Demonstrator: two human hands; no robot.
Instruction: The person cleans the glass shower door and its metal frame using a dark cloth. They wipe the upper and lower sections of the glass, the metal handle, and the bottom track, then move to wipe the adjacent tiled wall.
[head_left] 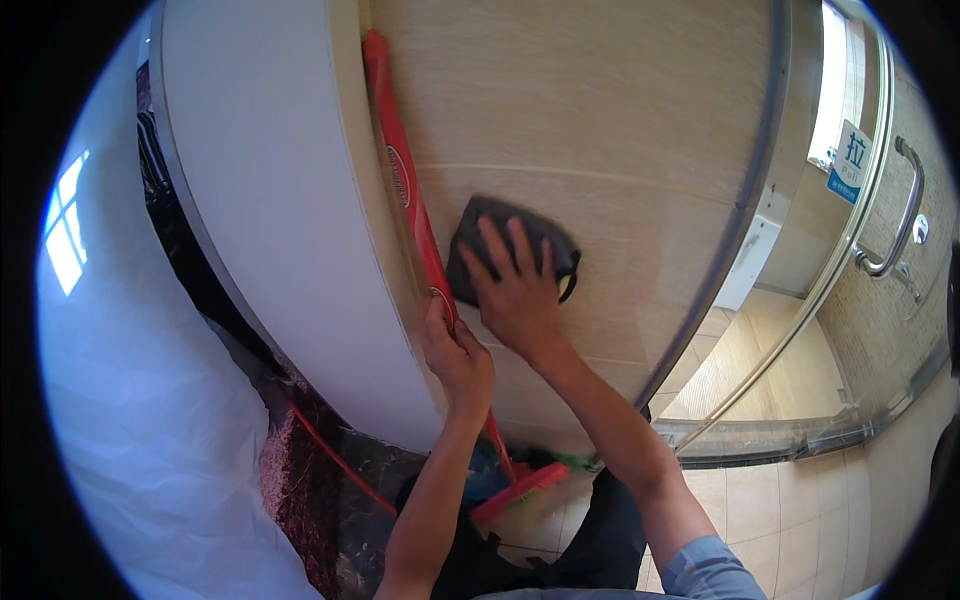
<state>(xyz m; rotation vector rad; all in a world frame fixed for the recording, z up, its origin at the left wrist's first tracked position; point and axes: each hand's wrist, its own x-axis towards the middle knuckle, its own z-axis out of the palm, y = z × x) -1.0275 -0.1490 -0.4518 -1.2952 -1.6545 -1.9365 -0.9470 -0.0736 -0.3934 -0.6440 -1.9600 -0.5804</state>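
My left hand point(458, 352) is closed around the red handle of a long broom point(405, 170), which leans upright along the wall's edge. Low down, near my legs, the broom's red head point(522, 492) rests by the floor. To the right of the handle, my right hand point(522, 290) presses a folded dark grey cloth point(470, 225) flat against the beige tiled wall point(600, 110). Its fingers are spread over the cloth, slightly blurred. A bit of yellow shows at the cloth's lower right edge.
A white panel point(260, 150) stands left of the broom, with pale plastic sheeting point(170, 440) farther left. On the right is a glass door with a metal handle point(905, 215) and a blue-and-white sign point(851, 162). Light tiles point(780, 510) cover the floor at lower right.
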